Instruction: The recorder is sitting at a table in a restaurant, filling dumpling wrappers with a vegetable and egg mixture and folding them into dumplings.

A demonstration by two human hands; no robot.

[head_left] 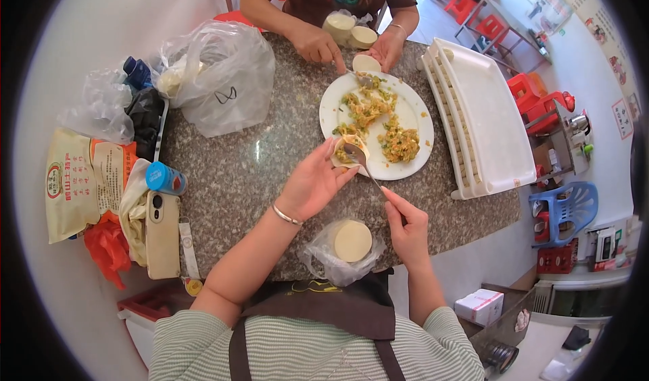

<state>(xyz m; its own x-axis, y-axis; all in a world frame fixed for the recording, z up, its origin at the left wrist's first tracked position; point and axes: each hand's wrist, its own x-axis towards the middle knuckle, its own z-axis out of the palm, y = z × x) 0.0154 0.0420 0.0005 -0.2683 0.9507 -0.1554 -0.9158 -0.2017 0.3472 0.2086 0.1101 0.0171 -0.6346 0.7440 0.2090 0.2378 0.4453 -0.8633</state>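
Observation:
In my left hand (312, 182) lies a round dumpling wrapper (346, 153), cupped in the fingers at the near left rim of a white plate (414, 168). Pinched in my right hand (407, 225) is a metal spoon (368, 168), its bowl tipped onto the filling on the wrapper. Chopped yellow-green filling (399, 143) sits in heaps on the plate. Close to my body, a stack of round wrappers (353, 241) rests in a clear plastic bag. Across the table, a co-worker's hands (323, 46) hold another wrapper (366, 63) and a spoon over the plate's far rim.
Stacked white trays (490, 117) stand at the right, with pale pieces showing between layers. A large clear plastic bag (226, 77) lies at the back left. Along the left edge are a phone (163, 236), a blue-lidded can (166, 178) and packets (74, 185). More wrapper stacks (339, 24) sit before the co-worker.

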